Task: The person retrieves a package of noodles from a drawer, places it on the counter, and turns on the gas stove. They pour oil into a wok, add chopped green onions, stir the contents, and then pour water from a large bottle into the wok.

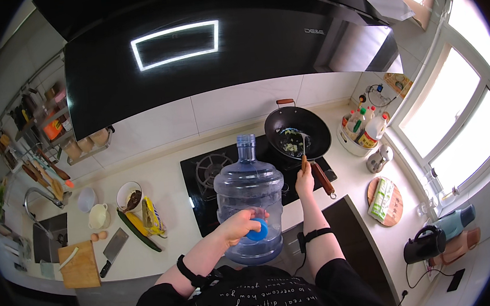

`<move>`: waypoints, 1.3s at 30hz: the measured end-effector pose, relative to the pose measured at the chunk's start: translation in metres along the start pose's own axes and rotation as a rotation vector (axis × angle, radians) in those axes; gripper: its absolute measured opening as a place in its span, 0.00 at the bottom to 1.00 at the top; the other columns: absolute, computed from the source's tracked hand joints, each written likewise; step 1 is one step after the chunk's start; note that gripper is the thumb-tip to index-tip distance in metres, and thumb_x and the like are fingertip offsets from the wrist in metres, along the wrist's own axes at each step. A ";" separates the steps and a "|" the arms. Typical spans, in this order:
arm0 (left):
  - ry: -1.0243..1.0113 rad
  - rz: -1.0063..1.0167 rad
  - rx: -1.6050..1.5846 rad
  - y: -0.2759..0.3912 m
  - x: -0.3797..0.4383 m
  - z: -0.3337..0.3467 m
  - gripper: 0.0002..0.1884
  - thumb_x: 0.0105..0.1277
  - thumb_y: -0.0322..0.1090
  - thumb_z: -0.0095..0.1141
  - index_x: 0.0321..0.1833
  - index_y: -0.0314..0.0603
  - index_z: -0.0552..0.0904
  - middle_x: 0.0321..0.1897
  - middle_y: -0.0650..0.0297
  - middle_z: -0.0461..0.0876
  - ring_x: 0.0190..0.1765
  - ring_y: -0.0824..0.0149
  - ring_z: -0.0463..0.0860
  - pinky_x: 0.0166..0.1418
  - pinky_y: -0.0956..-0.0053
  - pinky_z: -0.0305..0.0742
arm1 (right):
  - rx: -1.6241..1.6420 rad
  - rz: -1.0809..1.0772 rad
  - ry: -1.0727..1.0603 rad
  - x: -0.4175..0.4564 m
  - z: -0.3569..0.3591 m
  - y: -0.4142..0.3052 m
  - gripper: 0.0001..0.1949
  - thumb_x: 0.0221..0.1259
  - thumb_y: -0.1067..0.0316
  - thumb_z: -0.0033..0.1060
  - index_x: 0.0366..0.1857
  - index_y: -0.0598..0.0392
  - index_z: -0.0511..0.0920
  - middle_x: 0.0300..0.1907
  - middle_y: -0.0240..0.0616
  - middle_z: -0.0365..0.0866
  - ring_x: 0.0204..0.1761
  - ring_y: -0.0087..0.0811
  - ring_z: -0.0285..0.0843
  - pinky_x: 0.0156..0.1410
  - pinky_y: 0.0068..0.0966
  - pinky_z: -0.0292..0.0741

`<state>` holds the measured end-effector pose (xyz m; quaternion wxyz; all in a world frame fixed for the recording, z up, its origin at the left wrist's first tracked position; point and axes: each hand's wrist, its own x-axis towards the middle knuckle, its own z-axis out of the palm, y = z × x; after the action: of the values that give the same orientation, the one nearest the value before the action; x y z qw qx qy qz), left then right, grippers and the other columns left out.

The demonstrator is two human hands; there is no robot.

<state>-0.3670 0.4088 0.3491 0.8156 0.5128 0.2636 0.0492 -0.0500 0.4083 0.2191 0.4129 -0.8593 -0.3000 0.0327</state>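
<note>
My left hand (245, 227) grips the side handle of a large, clear blue plastic water bottle (248, 183), held upright before my body and in front of the hob. A blue cap (257, 229) is at the fingers of that hand; how it is held is unclear. The bottle's mouth is uncovered. My right hand (304, 180) is closed around the wooden handle of a spatula (303, 148), whose metal end reaches into a black wok (319, 131). Pale green and whitish chopped food (291, 147) lies in the wok, which stands on the black gas hob (196, 201).
A range hood (237, 66) overhangs the hob. Leftward are a cleaver (116, 246), a wooden board (80, 272), eggs (98, 236), a cucumber (140, 234), bowls (86, 199) and a sink (50, 229). Rightward stand a bin of bottles (360, 143), a round board (396, 209) and a black kettle (423, 244).
</note>
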 end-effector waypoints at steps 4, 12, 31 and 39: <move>0.006 -0.002 0.010 -0.002 0.001 -0.002 0.28 0.54 0.18 0.52 0.63 0.32 0.75 0.56 0.55 0.78 0.60 0.64 0.78 0.63 0.71 0.75 | -0.104 0.040 -0.084 -0.004 0.001 -0.009 0.27 0.70 0.61 0.47 0.74 0.43 0.62 0.43 0.57 0.85 0.45 0.57 0.84 0.51 0.50 0.79; 0.001 0.007 0.002 0.001 0.011 0.000 0.28 0.54 0.18 0.52 0.62 0.33 0.75 0.56 0.57 0.79 0.58 0.65 0.79 0.61 0.71 0.76 | -0.014 0.061 -0.164 -0.075 -0.043 -0.034 0.33 0.70 0.60 0.57 0.75 0.59 0.56 0.61 0.66 0.71 0.56 0.60 0.78 0.59 0.46 0.76; -0.213 0.027 -0.108 0.042 0.033 0.080 0.26 0.64 0.25 0.55 0.67 0.33 0.70 0.52 0.61 0.77 0.53 0.69 0.81 0.58 0.71 0.81 | 0.112 -0.421 -0.243 -0.185 -0.190 -0.108 0.43 0.50 0.74 0.66 0.75 0.53 0.59 0.59 0.50 0.72 0.52 0.53 0.81 0.53 0.41 0.81; -0.316 0.025 -0.031 0.030 0.047 0.108 0.26 0.61 0.24 0.56 0.65 0.33 0.72 0.49 0.62 0.78 0.51 0.70 0.81 0.57 0.76 0.78 | 0.067 -0.319 -0.184 -0.201 -0.222 -0.088 0.43 0.49 0.73 0.66 0.76 0.51 0.58 0.57 0.52 0.73 0.55 0.55 0.79 0.56 0.43 0.79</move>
<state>-0.2688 0.3517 0.3931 0.8541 0.5046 0.1247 -0.0176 -0.1895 0.1884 0.3904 0.4121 -0.7800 -0.4677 0.0555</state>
